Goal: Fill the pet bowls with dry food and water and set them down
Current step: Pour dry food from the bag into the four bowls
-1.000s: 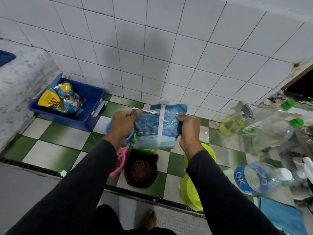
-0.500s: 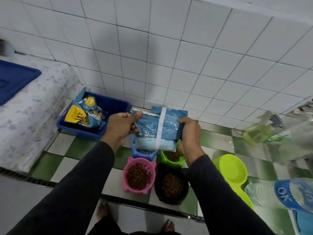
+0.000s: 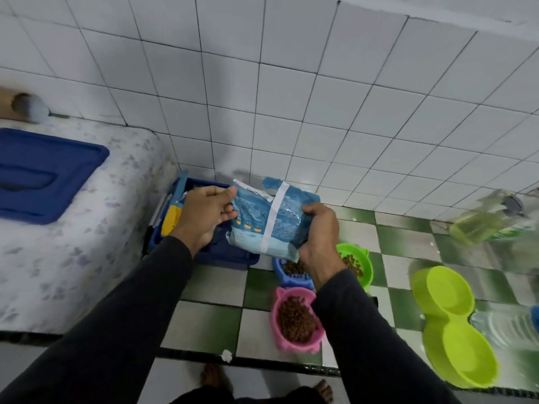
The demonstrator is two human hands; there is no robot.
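I hold a light blue dry-food bag in the air with both hands. My left hand pinches its top left corner, and my right hand grips its right side. The bag hangs over the right end of a blue bin. Below it on the checkered floor stand a pink bowl, a blue bowl and a green bowl, all holding brown kibble. A lime double bowl lies to the right with nothing in it. My right forearm hides anything behind it.
A yellow and blue food bag stands in the blue bin. A blue lid lies on the speckled ledge at left. At right are a spray bottle with yellow liquid and a clear water bottle. My bare feet are below.
The view has swung to the left, and the bag has moved left with my hands, from above the bowls to over the blue bin. Both hands keep their hold on it.
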